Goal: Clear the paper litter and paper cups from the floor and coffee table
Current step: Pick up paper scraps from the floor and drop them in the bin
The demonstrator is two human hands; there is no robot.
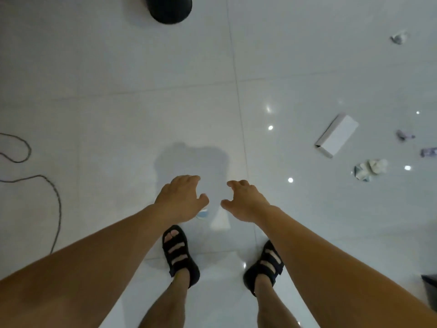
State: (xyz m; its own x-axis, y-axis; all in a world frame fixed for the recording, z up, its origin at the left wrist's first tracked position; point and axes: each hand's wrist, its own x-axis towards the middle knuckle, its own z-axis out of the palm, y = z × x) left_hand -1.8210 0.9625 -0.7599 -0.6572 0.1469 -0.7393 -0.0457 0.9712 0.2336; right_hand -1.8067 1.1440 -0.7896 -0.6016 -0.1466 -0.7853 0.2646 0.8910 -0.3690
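A person stood on a glossy white tiled floor (118, 114), both arms stretched forward and down. The left hand (179, 200) and right hand (246, 202) hung side by side above the tiles, fingers loosely curled and holding nothing. Beneath them, just ahead of the black sandals (179, 254), lay a white sheet of paper (221, 222) and, beside it, a small blue-and-white object (202, 213) partly hidden by the left hand. More litter lay well apart to the right: a white cardboard box (337, 136), a crumpled paper wad (370, 169) near it, small scraps (404, 134) and another crumpled piece (399, 37) farther off. A grey cable (55, 200) looped at left; a black round object (169, 8) stood at the far edge.
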